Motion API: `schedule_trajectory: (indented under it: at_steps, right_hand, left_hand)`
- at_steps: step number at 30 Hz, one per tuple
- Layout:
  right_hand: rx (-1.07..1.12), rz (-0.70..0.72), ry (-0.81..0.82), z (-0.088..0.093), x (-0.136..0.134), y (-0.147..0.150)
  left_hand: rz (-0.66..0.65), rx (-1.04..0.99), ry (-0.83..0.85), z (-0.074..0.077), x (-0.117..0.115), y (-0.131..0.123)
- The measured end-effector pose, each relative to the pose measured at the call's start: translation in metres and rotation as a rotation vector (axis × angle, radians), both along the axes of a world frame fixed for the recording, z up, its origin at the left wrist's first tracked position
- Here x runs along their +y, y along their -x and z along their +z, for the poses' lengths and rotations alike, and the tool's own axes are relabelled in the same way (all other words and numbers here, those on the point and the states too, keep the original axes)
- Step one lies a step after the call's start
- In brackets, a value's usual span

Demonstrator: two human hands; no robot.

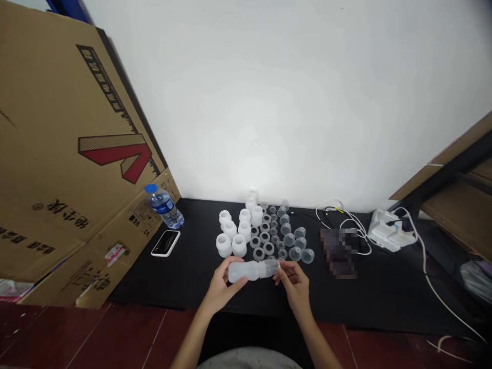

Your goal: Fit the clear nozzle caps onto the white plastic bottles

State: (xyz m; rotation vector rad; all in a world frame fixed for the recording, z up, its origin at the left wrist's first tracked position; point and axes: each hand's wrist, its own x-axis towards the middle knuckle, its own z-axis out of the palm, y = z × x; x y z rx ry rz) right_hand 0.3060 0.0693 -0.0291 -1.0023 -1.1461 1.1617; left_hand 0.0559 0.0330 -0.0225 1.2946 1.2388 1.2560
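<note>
My left hand [222, 288] is wrapped round the base of a translucent white bottle [249, 270] that lies sideways above the black mat [184, 277]. My right hand [294, 283] pinches the bottle's neck end, where a clear teat or cap sits. Just beyond the hands lie rows of parts: several white bottles [235, 230] on the left, several clear rings [265, 236] in the middle, and several clear dome caps [294, 241] on the right.
A large cardboard box [65, 169] leans at the left. Beside it are a water bottle [164, 206] and a phone [165, 243]. At the right are white cables [346, 220], a white charger unit [388, 230] and a dark blurred object [338, 251].
</note>
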Motion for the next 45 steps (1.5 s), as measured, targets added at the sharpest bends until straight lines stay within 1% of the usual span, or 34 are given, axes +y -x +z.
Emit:
schedule_trajectory:
  at_steps: [6, 12, 15, 18, 24, 27, 30, 34, 37, 39, 43, 45]
  right_hand:
    - [-0.060, 0.034, -0.013, -0.003, 0.000, -0.001]
    - [-0.176, 0.009, -0.172, -0.005, 0.002, -0.005]
    - [-0.223, -0.011, -0.209, -0.006, 0.003, -0.007]
    - [-0.264, -0.024, -0.208, -0.006, 0.002, -0.007]
    - [-0.292, 0.040, -0.147, -0.008, -0.001, -0.008]
    - [-0.274, 0.066, -0.127, -0.007, -0.001, -0.008]
    - [-0.236, 0.084, -0.110, -0.003, -0.002, -0.006]
    - [-0.212, 0.091, -0.091, 0.003, -0.004, -0.004]
    - [-0.223, 0.094, -0.084, 0.005, -0.005, -0.004]
    - [-0.192, 0.100, -0.072, 0.005, -0.004, -0.004]
    - [-0.049, 0.119, -0.029, 0.005, -0.001, -0.005]
    - [-0.019, 0.137, -0.031, 0.003, -0.001, -0.006]
  left_hand:
    - [0.049, 0.014, 0.023, 0.005, 0.000, -0.003]
    - [0.023, 0.008, 0.027, 0.002, 0.001, 0.000]
    - [0.010, -0.008, 0.035, 0.001, 0.001, 0.002]
    - [0.013, -0.013, 0.039, 0.001, 0.001, 0.002]
    - [0.072, 0.004, 0.037, 0.000, 0.002, -0.002]
    - [0.083, 0.038, 0.034, 0.001, 0.002, -0.004]
    - [0.065, 0.064, 0.034, 0.002, 0.002, -0.003]
    - [0.039, 0.091, 0.025, 0.003, 0.002, -0.002]
    - [0.048, 0.102, 0.012, 0.003, 0.002, -0.002]
    - [0.045, 0.123, 0.005, 0.005, 0.001, -0.004]
    - [-0.015, 0.282, -0.061, 0.010, -0.003, -0.011]
    - [-0.043, 0.362, -0.115, 0.012, -0.006, -0.015]
